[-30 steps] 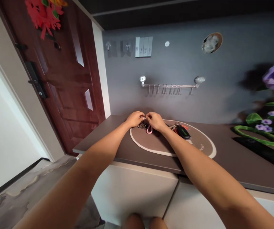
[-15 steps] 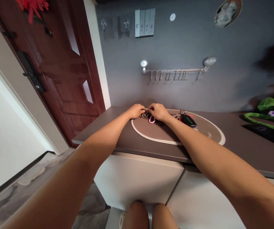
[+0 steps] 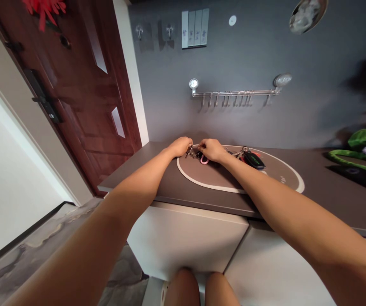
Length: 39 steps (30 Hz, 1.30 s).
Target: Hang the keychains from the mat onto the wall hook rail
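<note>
With both arms stretched over the dark worktop (image 3: 144,178), the left hand (image 3: 179,146) and right hand (image 3: 211,149) meet over a key bunch (image 3: 192,153) with a pink carabiner (image 3: 204,160) at the left end of the oval mat (image 3: 215,180); each grip pinches part of it, fingertips nearly touching, probably so one steadies while the other works the ring. A black car fob (image 3: 253,160) with more keys lies just right on the same mat, below the wall hook rail (image 3: 230,92).

Head camera looks forward-down, close above countertop (image 3: 157,187).

bare mat (image 3: 211,180) before black fob (image 3: 253,160)
</note>
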Each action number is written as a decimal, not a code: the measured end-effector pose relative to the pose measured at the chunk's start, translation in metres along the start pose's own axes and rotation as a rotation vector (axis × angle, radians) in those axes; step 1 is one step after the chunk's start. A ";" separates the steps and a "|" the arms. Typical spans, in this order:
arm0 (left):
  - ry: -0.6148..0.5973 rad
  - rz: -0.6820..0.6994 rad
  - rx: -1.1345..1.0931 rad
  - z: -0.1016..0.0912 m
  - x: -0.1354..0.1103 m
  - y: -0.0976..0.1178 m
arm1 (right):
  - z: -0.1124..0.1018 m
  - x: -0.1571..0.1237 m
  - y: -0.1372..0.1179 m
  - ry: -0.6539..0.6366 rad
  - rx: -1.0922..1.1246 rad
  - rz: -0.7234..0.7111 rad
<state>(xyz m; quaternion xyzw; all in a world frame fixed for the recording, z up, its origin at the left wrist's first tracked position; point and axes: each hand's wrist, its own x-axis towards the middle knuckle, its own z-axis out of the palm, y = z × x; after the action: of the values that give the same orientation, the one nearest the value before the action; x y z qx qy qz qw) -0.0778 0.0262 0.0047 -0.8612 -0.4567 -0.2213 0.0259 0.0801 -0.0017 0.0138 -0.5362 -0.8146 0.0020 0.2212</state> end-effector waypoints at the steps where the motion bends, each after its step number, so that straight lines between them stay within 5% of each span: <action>1: 0.002 -0.001 -0.015 -0.001 0.000 0.000 | 0.000 0.000 0.000 0.003 0.009 -0.002; 11: 0.113 -0.013 -0.075 -0.007 0.000 0.002 | 0.002 0.000 0.001 0.043 0.060 -0.061; 26: 0.094 -0.229 -0.635 -0.012 -0.005 0.018 | -0.001 -0.001 -0.003 0.227 0.175 -0.119; 39: 0.149 -0.221 -0.705 -0.013 -0.004 0.017 | 0.002 0.003 0.001 0.373 0.196 -0.188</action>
<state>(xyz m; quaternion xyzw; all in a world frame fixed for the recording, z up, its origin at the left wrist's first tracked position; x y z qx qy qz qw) -0.0711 0.0099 0.0173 -0.7443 -0.4398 -0.4282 -0.2630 0.0788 0.0021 0.0130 -0.4252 -0.8019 -0.0385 0.4181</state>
